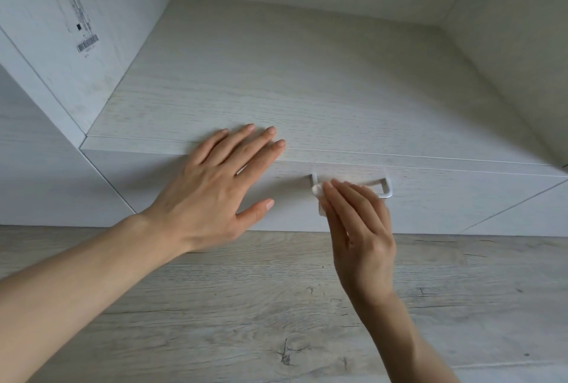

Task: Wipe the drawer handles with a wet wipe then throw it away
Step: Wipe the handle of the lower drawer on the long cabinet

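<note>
A white drawer handle (385, 188) sits on the front of a pale wood-grain drawer (430, 204) below the cabinet top. My right hand (359, 229) holds a small white wet wipe (318, 195) and presses it on the left part of the handle, hiding its middle. My left hand (221, 186) lies flat with straight, spread fingers on the front edge of the cabinet top (276, 75), left of the handle. It holds nothing.
The cabinet top sits in a recess with side panels left and right; the left panel (61, 44) carries a barcode label (80, 14). A grey wood-look floor (276, 306) runs below the drawer front.
</note>
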